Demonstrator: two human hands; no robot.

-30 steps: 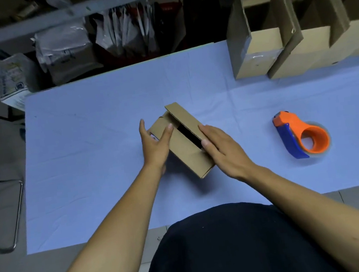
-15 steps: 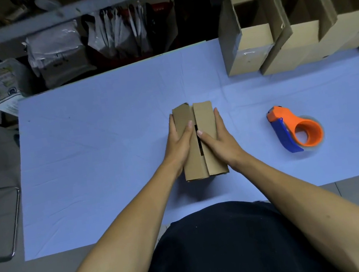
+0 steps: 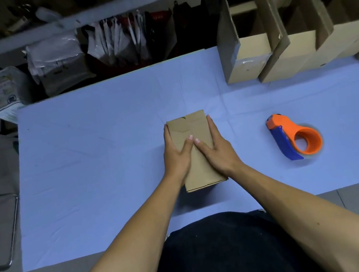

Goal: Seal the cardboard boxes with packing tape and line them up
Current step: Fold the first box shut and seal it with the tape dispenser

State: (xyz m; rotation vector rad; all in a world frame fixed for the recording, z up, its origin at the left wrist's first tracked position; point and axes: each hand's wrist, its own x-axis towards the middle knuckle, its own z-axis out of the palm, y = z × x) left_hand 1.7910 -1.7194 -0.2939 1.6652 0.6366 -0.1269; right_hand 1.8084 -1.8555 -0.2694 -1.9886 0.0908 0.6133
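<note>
Flaps now closed, both hands (image 3: pixel 178 156) (image 3: pixel 218 151) press flat on the box (image 3: pixel 192 126), tape dispenser (image 3: pixel 293 135) well apart.

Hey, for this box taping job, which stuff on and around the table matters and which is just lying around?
Part of the job:
cardboard box under left hand and right hand
tape dispenser
row of boxes

Lying about:
plastic bags
metal chair frame

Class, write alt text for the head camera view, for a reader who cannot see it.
Two hands, the left hand and the right hand, press the flaps of a small cardboard box shut on a pale blue table. An orange and blue tape dispenser lies to the right, untouched. Open cardboard boxes stand in a row at the far right edge.
</note>
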